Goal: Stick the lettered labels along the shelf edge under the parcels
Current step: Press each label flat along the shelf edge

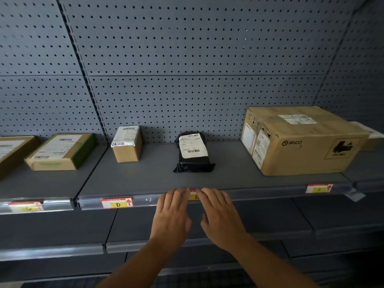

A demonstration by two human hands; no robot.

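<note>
Both my hands lie flat against the clear strip on the shelf edge [149,198], fingers straight. My left hand [171,213] and my right hand [220,215] press on the two ends of a red and yellow E label [194,195], mostly hidden between their fingertips. It sits below the black wrapped parcel [193,151]. A D label [117,203] is stuck under the small brown box [127,143]. An F label [319,188] is under the big PICO carton [301,140]. Another label [26,206], its letter unreadable, sits at the far left.
Two flat brown boxes [60,151] lie on the left shelf bay. Grey pegboard [187,59] backs the shelf. Lower grey shelves [187,244] jut out below my arms. A small box [372,138] peeks out behind the carton at right.
</note>
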